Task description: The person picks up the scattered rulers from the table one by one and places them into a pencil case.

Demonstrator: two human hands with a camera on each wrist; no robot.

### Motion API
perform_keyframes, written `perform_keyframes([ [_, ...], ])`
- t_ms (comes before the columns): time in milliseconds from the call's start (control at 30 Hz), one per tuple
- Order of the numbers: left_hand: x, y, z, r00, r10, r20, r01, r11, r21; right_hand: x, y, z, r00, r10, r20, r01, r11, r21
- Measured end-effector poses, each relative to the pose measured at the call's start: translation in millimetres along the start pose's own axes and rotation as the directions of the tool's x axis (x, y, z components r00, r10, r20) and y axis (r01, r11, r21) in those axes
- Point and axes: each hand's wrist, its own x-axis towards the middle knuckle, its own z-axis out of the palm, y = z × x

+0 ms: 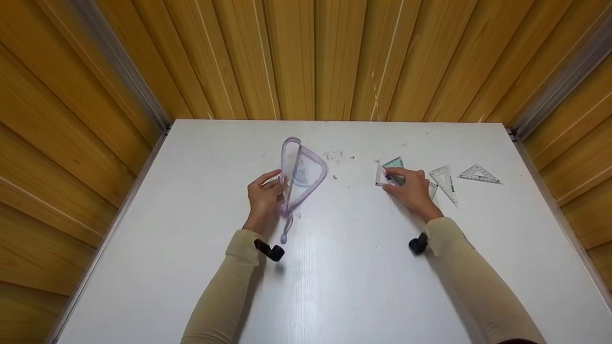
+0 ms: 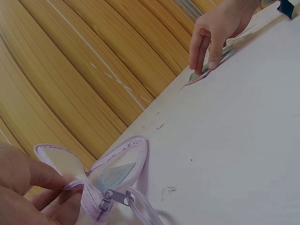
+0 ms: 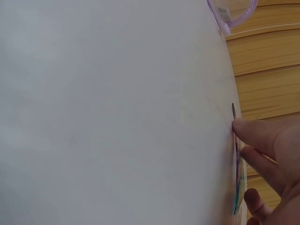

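**Picking Up a Flat Clear Piece, Pouch Held Open**

Left hand (image 1: 264, 198): thumb and fingers pinch the edge of a transparent, triangular plastic pouch with lilac edging (image 1: 313, 155). The pouch mouth is parted; a bluish translucent measuring piece (image 1: 300, 176) lies inside.

Right hand (image 1: 412, 188): thumb and fingertips are clamped on a clear, flat, straight-edged plastic piece (image 1: 378, 177), right of the pouch and well apart from it. A teal, scale-marked plastic piece (image 1: 393, 163) is partly covered by this hand; whether it is also gripped cannot be told.

Step in hand, as judged: pick-up of the clear piece. The next move appears to call for carrying it left and inserting it edge-first through the mouth, with the left hand maintaining the gap.
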Motion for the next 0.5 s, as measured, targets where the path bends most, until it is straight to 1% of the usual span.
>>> perform_keyframes([
  [267,1.0,-0.5,-0.3,1.0,-0.008,-0.009,0.008,1.0,0.031,0.4,-3.4,0.6,1.0,0.005,0.021,-0.005,1.0,0.015],
  [500,0.8,-0.2,0.3,1.0,-0.01,-0.011,0.011,0.999,0.036,1.0,-7.4,1.9,0.999,-0.027,0.028,0.026,0.999,0.041],
])
